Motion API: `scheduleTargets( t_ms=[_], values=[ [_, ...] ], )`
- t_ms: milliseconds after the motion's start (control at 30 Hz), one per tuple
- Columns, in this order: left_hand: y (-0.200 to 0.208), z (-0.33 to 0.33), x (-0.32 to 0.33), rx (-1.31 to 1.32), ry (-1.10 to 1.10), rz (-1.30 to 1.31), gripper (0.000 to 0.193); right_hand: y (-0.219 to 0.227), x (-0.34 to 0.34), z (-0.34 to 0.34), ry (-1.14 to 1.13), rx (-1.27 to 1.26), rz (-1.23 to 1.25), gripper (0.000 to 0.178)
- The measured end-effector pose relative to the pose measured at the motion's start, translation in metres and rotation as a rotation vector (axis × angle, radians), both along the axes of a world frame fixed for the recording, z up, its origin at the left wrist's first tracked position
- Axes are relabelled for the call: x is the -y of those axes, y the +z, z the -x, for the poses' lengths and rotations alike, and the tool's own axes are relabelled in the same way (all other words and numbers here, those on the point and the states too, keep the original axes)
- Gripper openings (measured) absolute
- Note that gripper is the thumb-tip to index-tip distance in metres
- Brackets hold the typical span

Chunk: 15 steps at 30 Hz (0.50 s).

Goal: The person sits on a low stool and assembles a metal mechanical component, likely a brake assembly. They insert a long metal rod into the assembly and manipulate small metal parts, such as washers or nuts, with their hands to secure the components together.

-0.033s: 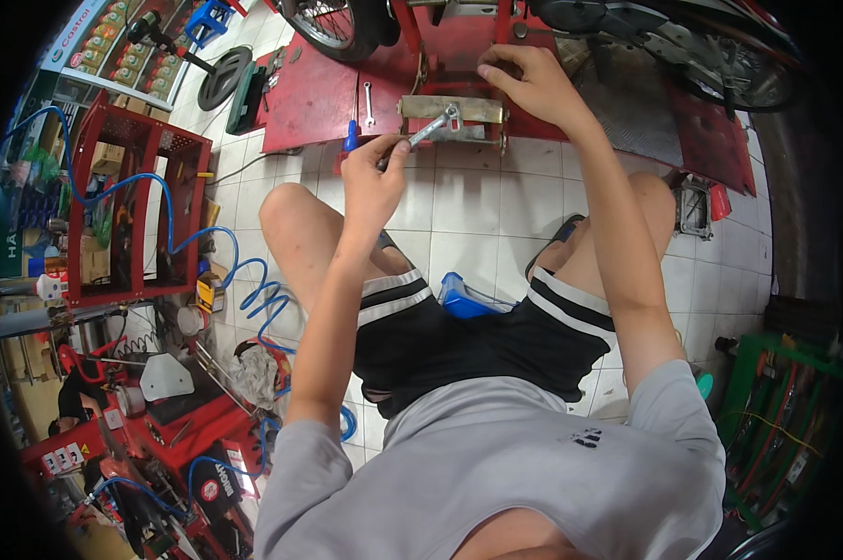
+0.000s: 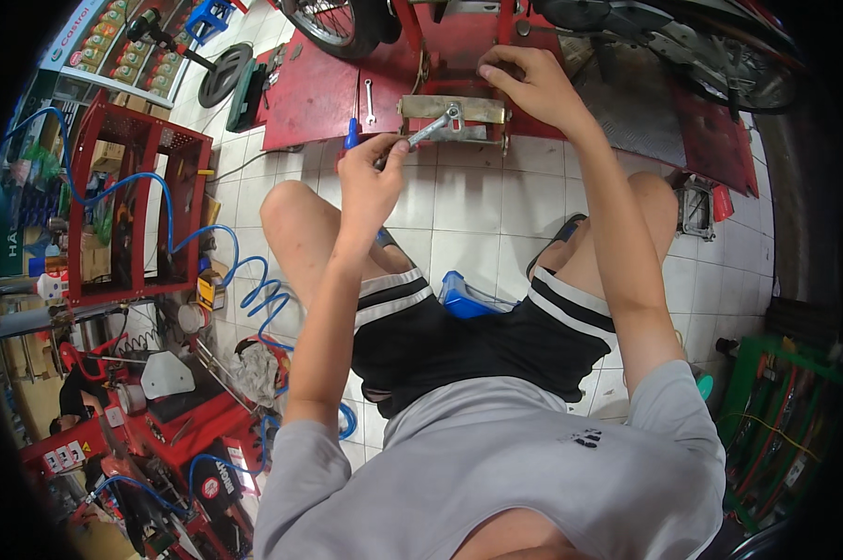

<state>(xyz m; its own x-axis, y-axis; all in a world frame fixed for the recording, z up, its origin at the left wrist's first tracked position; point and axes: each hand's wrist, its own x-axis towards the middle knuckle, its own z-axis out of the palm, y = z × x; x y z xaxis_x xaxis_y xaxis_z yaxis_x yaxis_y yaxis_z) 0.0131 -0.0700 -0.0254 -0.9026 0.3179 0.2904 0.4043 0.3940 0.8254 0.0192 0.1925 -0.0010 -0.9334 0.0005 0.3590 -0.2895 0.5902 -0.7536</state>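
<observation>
My left hand (image 2: pixel 372 171) is closed around a wrench (image 2: pixel 429 129) that slants up to the right. The wrench's far end meets a dull metal cross-piece (image 2: pixel 482 109) at the edge of the red platform; how it seats there is too small to tell. Beyond the cross-piece, my right hand (image 2: pixel 536 86) is bent with thumb and forefinger close together over the red platform (image 2: pixel 314 107). Whatever those fingers hold, if anything, is hidden. A second wrench (image 2: pixel 370 101) lies on the platform, left of the cross-piece. Beside my left hand stands a blue-handled tool (image 2: pixel 351 133).
A motorcycle wheel (image 2: pixel 333 26) and another motorcycle (image 2: pixel 668 51) are at the far side. On the left are a red shelf rack (image 2: pixel 139 210) and a coiled blue hose (image 2: pixel 267 303). Between my legs lies a blue object (image 2: pixel 463 297); a green rack (image 2: pixel 766 420) stands right.
</observation>
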Motion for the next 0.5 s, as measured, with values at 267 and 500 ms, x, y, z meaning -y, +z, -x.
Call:
scheduleTargets(
  t_ms=[267, 500],
  values=[
    [0.02, 0.038, 0.006, 0.077, -0.101, 0.219, 0.019, -0.02, 0.0, 0.006, 0.228, 0.051, 0.023, 0.023],
    [0.056, 0.088, -0.001, 0.296, -0.258, 0.51, 0.021, -0.02, 0.005, 0.011, 0.326, 0.063, -0.101, 0.03]
  ],
)
